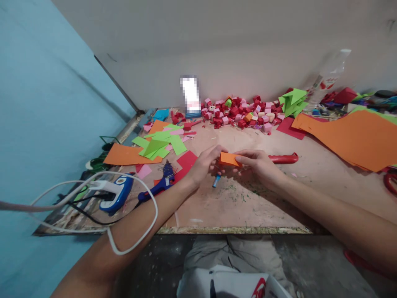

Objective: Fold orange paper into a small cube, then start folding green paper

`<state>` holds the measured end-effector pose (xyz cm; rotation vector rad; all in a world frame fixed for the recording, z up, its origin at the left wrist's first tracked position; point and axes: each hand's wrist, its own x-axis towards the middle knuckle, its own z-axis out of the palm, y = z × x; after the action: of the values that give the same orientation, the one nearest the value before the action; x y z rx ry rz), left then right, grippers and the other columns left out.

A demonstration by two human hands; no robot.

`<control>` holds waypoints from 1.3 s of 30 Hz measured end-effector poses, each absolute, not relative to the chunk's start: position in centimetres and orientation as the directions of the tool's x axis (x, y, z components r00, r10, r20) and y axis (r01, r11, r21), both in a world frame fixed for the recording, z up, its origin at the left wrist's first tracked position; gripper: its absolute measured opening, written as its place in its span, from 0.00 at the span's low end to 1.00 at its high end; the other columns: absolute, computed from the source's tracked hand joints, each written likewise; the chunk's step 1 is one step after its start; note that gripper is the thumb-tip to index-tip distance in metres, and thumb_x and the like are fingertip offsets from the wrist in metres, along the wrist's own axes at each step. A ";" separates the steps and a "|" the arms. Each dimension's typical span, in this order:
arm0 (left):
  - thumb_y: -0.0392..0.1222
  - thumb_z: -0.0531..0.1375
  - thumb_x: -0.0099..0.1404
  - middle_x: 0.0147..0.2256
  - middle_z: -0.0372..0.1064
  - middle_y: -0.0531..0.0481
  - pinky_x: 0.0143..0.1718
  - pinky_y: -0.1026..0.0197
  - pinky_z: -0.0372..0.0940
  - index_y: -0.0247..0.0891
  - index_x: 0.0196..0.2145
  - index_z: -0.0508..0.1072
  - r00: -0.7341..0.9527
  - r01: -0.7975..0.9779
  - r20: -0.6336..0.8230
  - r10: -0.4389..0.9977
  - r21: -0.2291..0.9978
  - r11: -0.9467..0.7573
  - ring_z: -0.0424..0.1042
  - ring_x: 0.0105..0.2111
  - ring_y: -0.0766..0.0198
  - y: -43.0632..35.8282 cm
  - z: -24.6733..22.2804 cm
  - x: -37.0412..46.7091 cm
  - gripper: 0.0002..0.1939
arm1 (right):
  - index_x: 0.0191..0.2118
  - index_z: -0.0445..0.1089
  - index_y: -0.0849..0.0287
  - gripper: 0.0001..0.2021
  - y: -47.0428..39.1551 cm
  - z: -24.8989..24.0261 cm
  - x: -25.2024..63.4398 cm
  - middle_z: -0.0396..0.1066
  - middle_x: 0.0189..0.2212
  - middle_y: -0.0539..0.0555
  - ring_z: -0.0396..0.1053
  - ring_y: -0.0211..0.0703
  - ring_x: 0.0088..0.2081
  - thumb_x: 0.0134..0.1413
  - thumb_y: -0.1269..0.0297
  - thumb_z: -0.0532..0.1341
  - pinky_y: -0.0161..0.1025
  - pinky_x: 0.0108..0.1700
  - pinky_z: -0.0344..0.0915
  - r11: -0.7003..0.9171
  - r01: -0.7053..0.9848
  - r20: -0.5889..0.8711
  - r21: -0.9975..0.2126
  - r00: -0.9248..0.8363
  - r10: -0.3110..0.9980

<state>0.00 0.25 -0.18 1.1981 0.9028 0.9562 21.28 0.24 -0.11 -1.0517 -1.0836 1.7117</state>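
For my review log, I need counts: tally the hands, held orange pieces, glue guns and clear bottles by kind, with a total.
Hands: 2, the left hand and right hand
Held orange piece: 1
Glue gun: 1
Clear bottle: 1
Total: 5

Orange paper strip, blue glue gun, red and pink cubes (one lime-green).

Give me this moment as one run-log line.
left hand: holds orange paper piece, left end | right hand: holds its right end | nearby: red handle, blue glue gun | behind: red and pink cubes
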 end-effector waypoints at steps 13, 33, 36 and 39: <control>0.47 0.68 0.69 0.29 0.74 0.53 0.28 0.67 0.68 0.37 0.42 0.73 0.343 0.009 0.001 0.939 1.000 -0.004 0.72 0.25 0.70 0.2 -1.4 0.6 0.12 | 0.39 0.83 0.62 0.16 0.2 -0.2 21.4 0.82 0.31 0.59 0.80 0.45 0.31 0.50 0.55 0.79 0.36 0.32 0.74 -0.243 -0.153 -0.180 -0.958 -0.341 0.923; 0.55 0.64 0.73 0.25 0.70 0.55 0.24 0.69 0.63 0.39 0.41 0.72 0.312 0.059 0.022 0.950 0.997 -0.043 0.69 0.22 0.70 -0.2 -1.1 0.4 0.15 | 0.32 0.83 0.59 0.12 0.2 0.1 21.4 0.79 0.29 0.54 0.72 0.42 0.29 0.50 0.54 0.75 0.37 0.32 0.70 -0.103 -0.002 -0.099 -0.995 -0.276 0.956; 0.54 0.65 0.72 0.30 0.72 0.53 0.28 0.68 0.67 0.38 0.39 0.73 0.317 0.075 0.065 0.946 0.993 -0.093 0.71 0.26 0.70 -0.3 -1.2 0.6 0.15 | 0.32 0.83 0.59 0.12 0.1 0.3 21.4 0.77 0.28 0.52 0.69 0.40 0.28 0.51 0.54 0.75 0.36 0.31 0.66 -0.054 0.043 -0.064 -0.998 -0.296 0.953; 0.54 0.66 0.72 0.31 0.72 0.52 0.29 0.67 0.68 0.38 0.39 0.74 0.349 0.071 0.072 0.934 0.992 -0.102 0.73 0.28 0.68 -0.3 -1.2 0.7 0.16 | 0.32 0.83 0.59 0.13 0.0 0.3 21.3 0.77 0.27 0.53 0.70 0.41 0.29 0.53 0.54 0.74 0.37 0.33 0.67 -0.034 0.059 -0.051 -0.998 -0.322 0.945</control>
<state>0.66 -0.30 -1.18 1.4843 0.9607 0.9618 21.29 0.04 0.34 -1.1074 -1.4690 1.4568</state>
